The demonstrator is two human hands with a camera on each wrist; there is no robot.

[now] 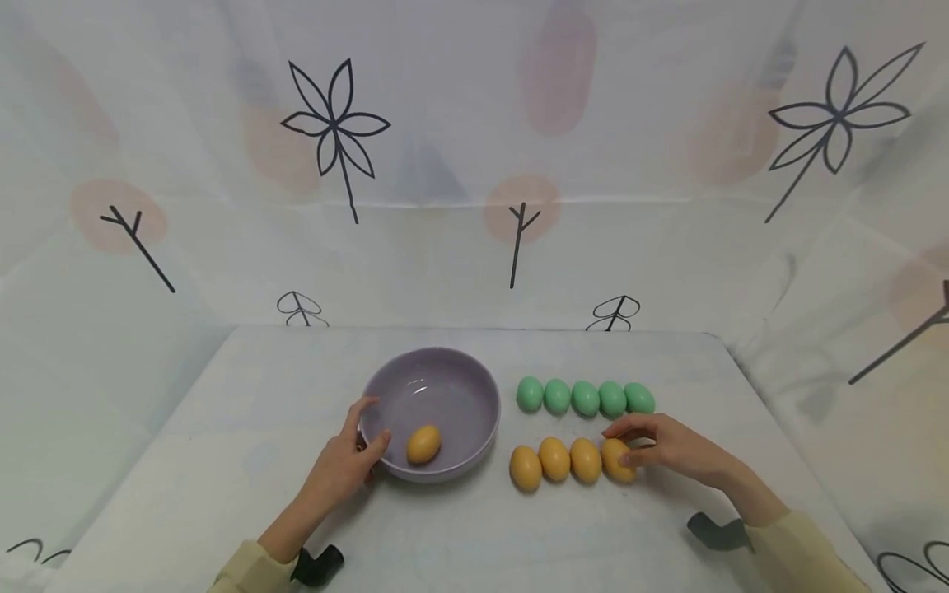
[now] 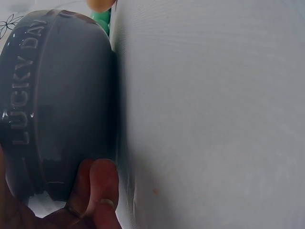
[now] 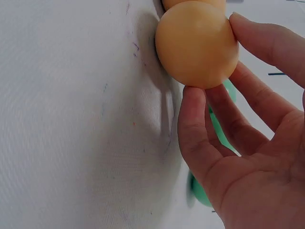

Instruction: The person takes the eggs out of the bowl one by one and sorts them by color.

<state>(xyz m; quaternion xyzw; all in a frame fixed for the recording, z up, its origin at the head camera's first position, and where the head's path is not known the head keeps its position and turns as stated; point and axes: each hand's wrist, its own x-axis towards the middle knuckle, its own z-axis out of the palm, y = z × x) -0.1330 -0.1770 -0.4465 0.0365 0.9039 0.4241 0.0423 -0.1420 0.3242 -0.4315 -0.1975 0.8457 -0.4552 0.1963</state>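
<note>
A mauve bowl (image 1: 452, 403) stands on the table with one orange egg (image 1: 423, 445) inside, near its front wall. My left hand (image 1: 339, 465) holds the bowl at its left side, thumb over the rim and fingers against the outside. Raised letters reading "LUCKY DAY" run along the bowl's outer wall (image 2: 71, 105) in the left wrist view. At the right end of a row of orange eggs (image 1: 554, 459), my right hand (image 1: 678, 449) pinches the last egg (image 1: 614, 461). Thumb and fingertips touch that egg's sides (image 3: 195, 45) in the right wrist view.
Behind the orange row lies a line of several green eggs (image 1: 585, 399), close to my right fingers. White cloth (image 1: 445, 272) with plant drawings hangs behind and beside the white table (image 1: 474, 535).
</note>
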